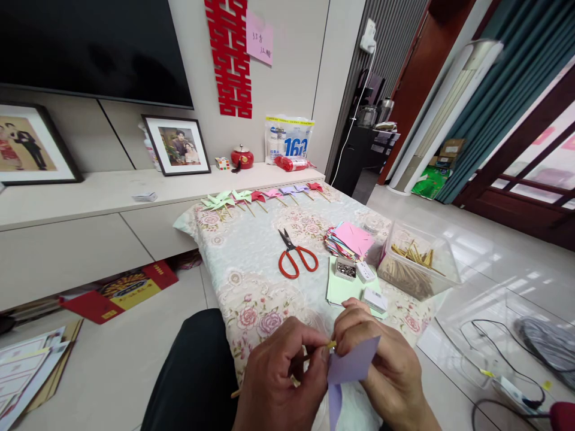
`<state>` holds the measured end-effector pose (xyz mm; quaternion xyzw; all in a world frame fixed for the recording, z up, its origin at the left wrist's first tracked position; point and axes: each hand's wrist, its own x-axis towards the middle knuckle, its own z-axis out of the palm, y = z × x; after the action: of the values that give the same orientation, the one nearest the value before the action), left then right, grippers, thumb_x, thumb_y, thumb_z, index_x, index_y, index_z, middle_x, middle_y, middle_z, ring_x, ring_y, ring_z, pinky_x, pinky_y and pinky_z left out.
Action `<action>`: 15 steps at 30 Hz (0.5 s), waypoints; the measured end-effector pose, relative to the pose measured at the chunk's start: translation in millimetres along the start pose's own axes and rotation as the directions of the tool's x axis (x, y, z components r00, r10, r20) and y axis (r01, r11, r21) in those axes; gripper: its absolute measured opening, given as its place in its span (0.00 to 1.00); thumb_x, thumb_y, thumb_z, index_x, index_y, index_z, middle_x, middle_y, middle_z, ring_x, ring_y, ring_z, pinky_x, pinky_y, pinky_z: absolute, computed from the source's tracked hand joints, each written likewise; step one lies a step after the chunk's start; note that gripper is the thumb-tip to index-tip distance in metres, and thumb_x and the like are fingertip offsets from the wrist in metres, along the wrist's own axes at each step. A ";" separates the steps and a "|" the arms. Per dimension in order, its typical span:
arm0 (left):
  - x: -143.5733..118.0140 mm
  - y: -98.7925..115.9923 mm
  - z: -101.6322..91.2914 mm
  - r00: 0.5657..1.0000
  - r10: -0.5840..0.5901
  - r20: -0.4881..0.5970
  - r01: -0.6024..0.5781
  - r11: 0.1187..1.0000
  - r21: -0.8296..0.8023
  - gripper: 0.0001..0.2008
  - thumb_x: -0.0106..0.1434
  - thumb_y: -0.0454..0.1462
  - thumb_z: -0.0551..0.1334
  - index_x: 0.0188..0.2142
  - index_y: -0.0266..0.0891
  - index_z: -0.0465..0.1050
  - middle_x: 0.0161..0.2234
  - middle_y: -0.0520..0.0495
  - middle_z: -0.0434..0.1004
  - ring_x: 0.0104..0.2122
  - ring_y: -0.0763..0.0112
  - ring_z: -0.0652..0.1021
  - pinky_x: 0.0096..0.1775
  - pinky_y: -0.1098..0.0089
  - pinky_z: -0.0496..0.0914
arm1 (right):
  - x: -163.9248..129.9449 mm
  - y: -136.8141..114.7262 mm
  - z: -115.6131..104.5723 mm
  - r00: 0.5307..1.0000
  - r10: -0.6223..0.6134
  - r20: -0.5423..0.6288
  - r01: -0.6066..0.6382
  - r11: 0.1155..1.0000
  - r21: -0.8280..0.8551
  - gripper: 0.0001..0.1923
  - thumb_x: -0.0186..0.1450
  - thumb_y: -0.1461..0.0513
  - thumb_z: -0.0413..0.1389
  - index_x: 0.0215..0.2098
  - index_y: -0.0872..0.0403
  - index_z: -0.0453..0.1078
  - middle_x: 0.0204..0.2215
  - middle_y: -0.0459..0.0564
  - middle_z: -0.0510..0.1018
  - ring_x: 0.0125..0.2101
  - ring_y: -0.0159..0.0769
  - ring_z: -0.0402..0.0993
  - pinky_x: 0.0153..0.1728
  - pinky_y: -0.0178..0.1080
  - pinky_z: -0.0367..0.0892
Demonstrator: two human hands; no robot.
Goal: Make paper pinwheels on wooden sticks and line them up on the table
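My left hand (285,374) is closed around a thin wooden stick (235,394), whose far tip shows between my two hands. In my right hand (386,356), the fingers pinch a purple paper pinwheel (354,362) against that tip; part of the paper hangs below. Where stick and paper meet is mostly covered by my fingers. Beyond the hands lie orange-handled scissors (291,245), blades slightly apart. Just past my right hand are a small open box of metal pins (345,270) and a white box (374,300), on light green paper sheets (333,293).
Several finished pinwheels (218,200) line the far edge of the flowered tablecloth (269,323). A stack of coloured paper squares (353,238) lies beside a clear plastic tub (449,263) of sticks (408,280). Cables and a power strip (516,392) lie on the floor at right.
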<state>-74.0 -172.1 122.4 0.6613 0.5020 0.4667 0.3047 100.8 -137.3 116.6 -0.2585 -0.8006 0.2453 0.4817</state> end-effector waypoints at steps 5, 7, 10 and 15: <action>0.5 1.6 -0.7 0.991 0.126 -0.039 -0.122 0.988 0.096 0.07 0.64 0.31 0.58 0.32 0.41 0.73 0.25 0.53 0.74 0.24 0.75 0.74 0.26 0.76 0.67 | 0.3 -1.3 1.6 1.000 0.009 -0.021 -0.009 1.000 -0.022 0.05 0.69 0.66 0.52 0.35 0.51 0.67 0.27 0.45 0.75 0.29 0.36 0.74 0.49 0.48 0.65; 0.2 1.9 -0.4 0.987 0.150 -0.049 -0.144 0.984 0.107 0.07 0.64 0.31 0.58 0.32 0.41 0.73 0.24 0.53 0.74 0.23 0.75 0.74 0.26 0.76 0.67 | -2.0 -0.2 3.6 0.999 0.015 -0.034 -0.015 1.000 -0.016 0.06 0.69 0.66 0.52 0.35 0.51 0.67 0.27 0.44 0.75 0.30 0.35 0.74 0.50 0.48 0.64; -1.0 2.5 0.8 0.985 0.152 -0.077 -0.143 0.983 0.114 0.07 0.63 0.30 0.59 0.32 0.41 0.73 0.24 0.53 0.74 0.23 0.75 0.74 0.26 0.76 0.67 | -7.4 2.0 6.3 0.997 0.048 -0.063 -0.049 0.999 -0.005 0.04 0.69 0.66 0.53 0.37 0.51 0.68 0.30 0.45 0.75 0.32 0.36 0.75 0.52 0.47 0.63; -2.9 4.0 2.4 0.979 0.164 -0.118 -0.153 0.983 0.097 0.07 0.63 0.30 0.59 0.33 0.42 0.73 0.26 0.53 0.76 0.25 0.75 0.75 0.27 0.77 0.67 | -9.6 2.1 7.1 0.998 0.044 -0.055 -0.047 0.998 -0.047 0.05 0.70 0.65 0.52 0.42 0.51 0.69 0.32 0.46 0.76 0.34 0.37 0.75 0.52 0.47 0.62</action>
<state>-70.5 -175.9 124.1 0.6813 0.4858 0.5077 0.2049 98.7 -143.0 106.2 -0.2947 -0.7869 0.2299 0.4910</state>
